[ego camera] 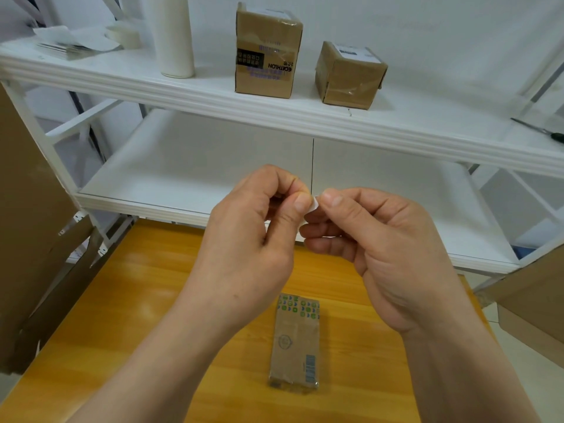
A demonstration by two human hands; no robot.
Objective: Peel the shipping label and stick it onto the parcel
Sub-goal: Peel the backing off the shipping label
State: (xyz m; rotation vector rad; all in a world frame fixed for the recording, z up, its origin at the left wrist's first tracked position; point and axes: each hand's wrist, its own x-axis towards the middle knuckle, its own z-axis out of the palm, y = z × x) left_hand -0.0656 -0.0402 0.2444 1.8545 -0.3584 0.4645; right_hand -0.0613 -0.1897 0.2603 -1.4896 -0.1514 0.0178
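Note:
A small white shipping label [313, 206] is held in the air between both hands, mostly hidden by fingers. My left hand [256, 227] pinches its left side with thumb and curled fingers. My right hand [372, 239] pinches its right edge between thumb and forefinger. Below the hands, a small flat brown parcel [294, 340] wrapped in clear tape lies on the yellow wooden table [152, 315], untouched, with a barcode near its lower right corner.
A white shelf unit [274, 111] stands behind the table. Its top shelf carries two taped cardboard boxes [267, 53] [349, 76], a white roll [174, 35], a paper stack [73, 44] and a screwdriver [540, 131]. Flattened cardboard leans at left [33, 224] and right [537, 303].

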